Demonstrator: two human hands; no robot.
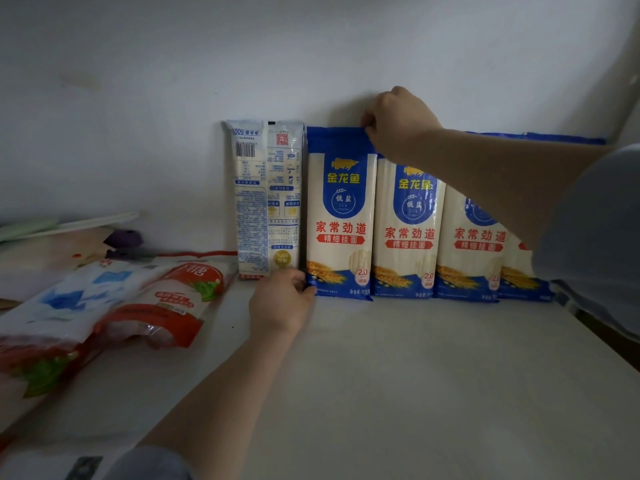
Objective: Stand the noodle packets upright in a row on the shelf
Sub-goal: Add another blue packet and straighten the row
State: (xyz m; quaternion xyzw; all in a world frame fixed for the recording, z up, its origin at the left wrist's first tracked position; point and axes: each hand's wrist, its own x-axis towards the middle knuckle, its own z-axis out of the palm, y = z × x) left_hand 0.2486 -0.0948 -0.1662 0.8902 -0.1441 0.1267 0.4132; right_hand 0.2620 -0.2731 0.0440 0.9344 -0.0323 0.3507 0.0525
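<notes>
Several blue and white noodle packets stand upright in a row against the back wall of the shelf (433, 375). The leftmost blue-fronted packet (341, 220) is pinched at its top right corner by my right hand (398, 121) and at its bottom left corner by my left hand (282, 303). Left of it stands a packet with its back facing out (265, 199), upside down, showing a barcode. Right of the held packet stand two more blue packets (408, 233) (474, 244), and a further one is mostly hidden behind my right forearm.
Red and white bags (162, 303) and a blue and white bag (65, 299) lie flat on the shelf at the left. A small purple object (124, 239) and flat pale items sit behind them. The shelf's right edge (602, 344) drops off near my sleeve.
</notes>
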